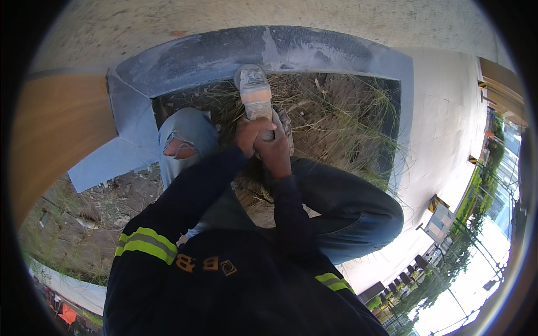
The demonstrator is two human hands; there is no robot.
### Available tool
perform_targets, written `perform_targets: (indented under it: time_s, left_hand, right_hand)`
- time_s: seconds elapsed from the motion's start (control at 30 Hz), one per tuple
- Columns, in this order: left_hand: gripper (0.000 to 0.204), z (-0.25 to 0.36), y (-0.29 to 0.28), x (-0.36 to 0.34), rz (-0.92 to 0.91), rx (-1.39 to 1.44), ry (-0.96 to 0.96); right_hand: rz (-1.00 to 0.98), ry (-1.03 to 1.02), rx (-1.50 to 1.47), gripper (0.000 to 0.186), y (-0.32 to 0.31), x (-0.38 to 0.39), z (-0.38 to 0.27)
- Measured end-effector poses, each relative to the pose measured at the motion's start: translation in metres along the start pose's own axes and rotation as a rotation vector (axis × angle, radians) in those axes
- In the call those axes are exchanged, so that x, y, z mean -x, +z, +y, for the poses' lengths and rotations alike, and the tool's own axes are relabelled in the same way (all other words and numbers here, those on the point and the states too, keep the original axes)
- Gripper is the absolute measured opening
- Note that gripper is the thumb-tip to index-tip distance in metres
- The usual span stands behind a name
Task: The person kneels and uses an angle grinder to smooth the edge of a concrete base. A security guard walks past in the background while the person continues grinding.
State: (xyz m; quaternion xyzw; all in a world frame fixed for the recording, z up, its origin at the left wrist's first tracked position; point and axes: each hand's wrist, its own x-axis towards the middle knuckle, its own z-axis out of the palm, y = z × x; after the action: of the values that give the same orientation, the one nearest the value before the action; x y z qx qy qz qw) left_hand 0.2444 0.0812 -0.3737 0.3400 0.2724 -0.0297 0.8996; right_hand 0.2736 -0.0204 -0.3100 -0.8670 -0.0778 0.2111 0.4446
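A dusty angle grinder (256,99) with a faded orange band points away from me, held in both hands. My left hand (249,134) is closed around its body. Just right of it and a little nearer, my right hand (274,150) is closed around the rear of the same tool. The grinder's round head end reaches the inner edge of a smooth dark grey ledge (207,59), which is smeared with pale dust. From this angle I cannot tell whether the disc touches the ledge.
My bent knees in torn jeans (193,137) flank the tool. Dry grass and soil (330,106) fill the bed inside the ledge. A tan wall (67,134) rises at left, and a pale paved strip (443,123) runs along the right. Greenery and barriers stand beyond.
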Motion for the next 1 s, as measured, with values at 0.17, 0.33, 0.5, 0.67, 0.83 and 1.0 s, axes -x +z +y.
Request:
perform_targets:
  time_s: [0.17,0.33,0.5,0.67,0.83,1.0]
  left_hand:
    - [0.027,0.006,0.027,-0.012,-0.021,0.070,-0.106]
    - [0.029,0.003,0.030,-0.015,0.017,0.040,-0.136]
    - [0.027,0.011,-0.011,0.010,0.174,0.189,-0.156]
    - [0.034,0.008,0.003,-0.001,0.048,0.067,-0.027]
    - [0.030,-0.009,0.042,-0.041,0.013,0.029,-0.203]
    - [0.036,0.002,0.033,-0.020,0.059,0.117,-0.083]
  right_hand:
    - [0.129,-0.002,-0.105,0.083,-0.002,-0.006,0.033]
    - [0.075,0.077,-0.133,0.081,-0.011,-0.007,0.015]
    - [-0.047,-0.002,-0.058,0.081,0.017,0.002,0.005]
    - [0.020,-0.011,0.018,0.079,0.008,-0.001,0.014]
    - [0.132,0.068,-0.153,0.078,-0.030,-0.022,0.021]
    - [0.091,-0.017,-0.066,0.080,-0.013,-0.011,0.019]
